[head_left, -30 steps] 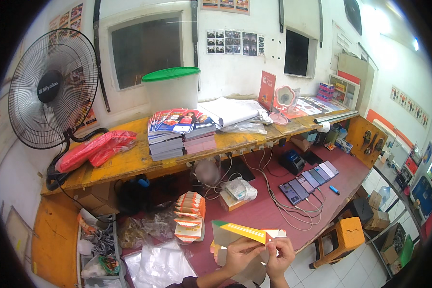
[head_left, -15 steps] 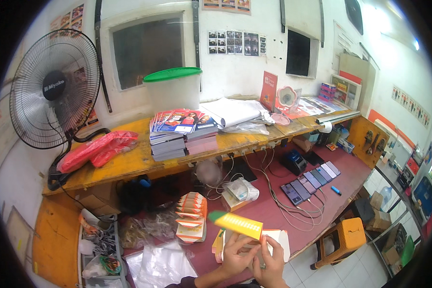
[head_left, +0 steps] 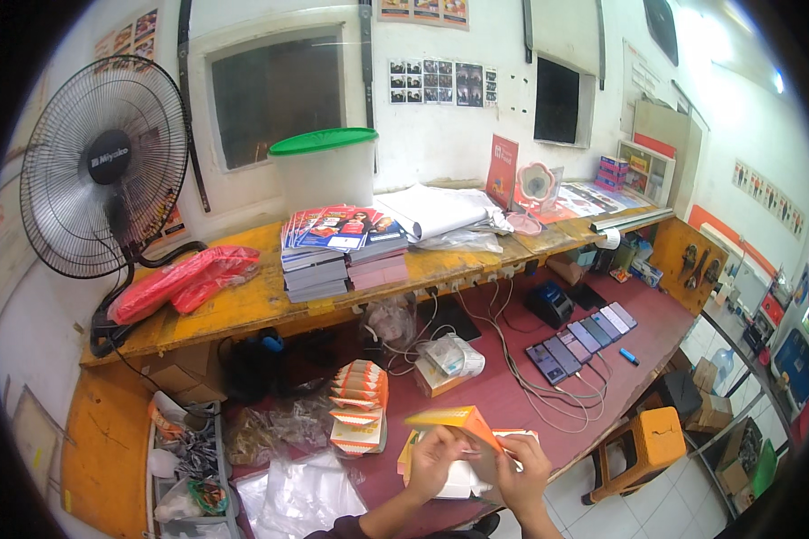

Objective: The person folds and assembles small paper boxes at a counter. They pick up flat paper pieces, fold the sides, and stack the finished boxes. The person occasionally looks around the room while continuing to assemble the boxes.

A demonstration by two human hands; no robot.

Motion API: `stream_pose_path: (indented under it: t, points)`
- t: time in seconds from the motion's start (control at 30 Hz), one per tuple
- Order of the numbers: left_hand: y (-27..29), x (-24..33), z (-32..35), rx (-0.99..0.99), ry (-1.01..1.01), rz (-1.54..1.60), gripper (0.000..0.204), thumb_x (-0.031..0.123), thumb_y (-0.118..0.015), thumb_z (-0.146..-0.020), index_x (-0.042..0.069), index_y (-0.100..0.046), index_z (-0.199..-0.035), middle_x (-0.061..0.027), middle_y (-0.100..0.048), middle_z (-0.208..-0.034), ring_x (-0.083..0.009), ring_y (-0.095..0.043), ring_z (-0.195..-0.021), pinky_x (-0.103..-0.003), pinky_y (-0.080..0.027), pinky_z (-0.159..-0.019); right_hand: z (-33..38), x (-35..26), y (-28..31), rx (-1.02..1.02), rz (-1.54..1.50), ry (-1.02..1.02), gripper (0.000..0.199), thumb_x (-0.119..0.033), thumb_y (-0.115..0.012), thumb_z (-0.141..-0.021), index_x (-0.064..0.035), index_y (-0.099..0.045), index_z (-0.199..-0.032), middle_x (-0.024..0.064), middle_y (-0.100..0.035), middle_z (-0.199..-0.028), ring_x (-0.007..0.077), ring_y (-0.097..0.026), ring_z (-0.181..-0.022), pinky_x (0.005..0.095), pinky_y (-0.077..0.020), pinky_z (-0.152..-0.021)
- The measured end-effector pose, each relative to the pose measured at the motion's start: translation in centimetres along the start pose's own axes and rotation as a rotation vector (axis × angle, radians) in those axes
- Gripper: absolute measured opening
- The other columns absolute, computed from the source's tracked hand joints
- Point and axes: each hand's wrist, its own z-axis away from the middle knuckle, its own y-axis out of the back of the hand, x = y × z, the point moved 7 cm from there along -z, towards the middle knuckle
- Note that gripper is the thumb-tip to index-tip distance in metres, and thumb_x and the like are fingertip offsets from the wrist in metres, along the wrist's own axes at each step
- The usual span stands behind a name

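At the far left of the wall shelf we see a black pedestal fan [head_left: 103, 171] standing upright; just beside its base lies a red plastic bag [head_left: 184, 280] on the yellow wooden shelf [head_left: 243, 310]; further along sit stacks of printed booklets [head_left: 342, 251], and behind them a white bucket with a green lid [head_left: 324, 166].

Below, on the dark red worktable [head_left: 512, 395], a grey tray of small parts [head_left: 184, 458] sits at the left edge; clear plastic bags [head_left: 301, 490] lie beside it; a leaning pile of small orange-and-white cartons [head_left: 358, 418] stands near the table's middle.

At the lower edge we find our left hand [head_left: 433, 463] closed on the lower side of an orange carton [head_left: 454, 422], which is held tilted just above the table's front edge, over a few flat white and orange pieces; our right hand [head_left: 519, 467] pinches the carton's right end, fingers curled tight against it; both hands touch the carton and nearly meet.

To the right, a row of dark phones [head_left: 584, 337] lies on the table with cables trailing from the shelf; a blue pen [head_left: 628, 357] rests just beside them; an orange stool [head_left: 643, 449] stands on the tiled floor below the table's right end.
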Motion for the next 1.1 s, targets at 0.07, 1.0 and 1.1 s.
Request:
stream_pose_path:
  t: [0.07, 1.0, 1.1]
  points:
    - [-1.9, 1.2, 0.2, -0.194, -0.236, -0.697, 0.015, 0.014, -0.068, -0.078, 0.007, -0.055, -0.079, -0.0063, -0.057, -0.088, -0.0214, -0.057, -0.086, -0.035, -0.048, -0.076, 0.4, 2.2, -0.2, -0.016, -0.202, -0.24, 0.018, -0.005, -0.066, -0.078, -0.0007, -0.064, -0.095, 0.0073, -0.064, -0.083, 0.018, -0.063, -0.071, 0.0287, -0.0502, -0.058]
    - [0.5, -0.3, 0.3, 0.014, 0.039, -0.525, 0.023, 0.003, -0.068, -0.079, -0.001, -0.067, -0.101, -0.0095, -0.065, -0.098, -0.0169, -0.062, -0.091, -0.027, -0.049, -0.079, 0.9, -0.3, -1.5, 0.103, -0.172, -0.021, 0.011, 0.005, -0.069, -0.072, 0.0009, -0.062, -0.079, 0.0115, -0.059, -0.079, 0.0188, -0.061, -0.072, 0.0265, -0.0514, -0.059]
    - [-0.2, 0.0, 0.3, -0.057, -0.055, -0.567, 0.022, 0.003, -0.07, -0.077, 0.001, -0.069, -0.098, -0.0094, -0.066, -0.096, -0.0173, -0.063, -0.089, -0.027, -0.049, -0.077, 1.3, 1.5, -1.0, 0.221, -0.273, -0.179, 0.012, 0.006, -0.069, -0.07, -0.0002, -0.062, -0.078, 0.0109, -0.059, -0.076, 0.0195, -0.061, -0.07, 0.0267, -0.0485, -0.059]
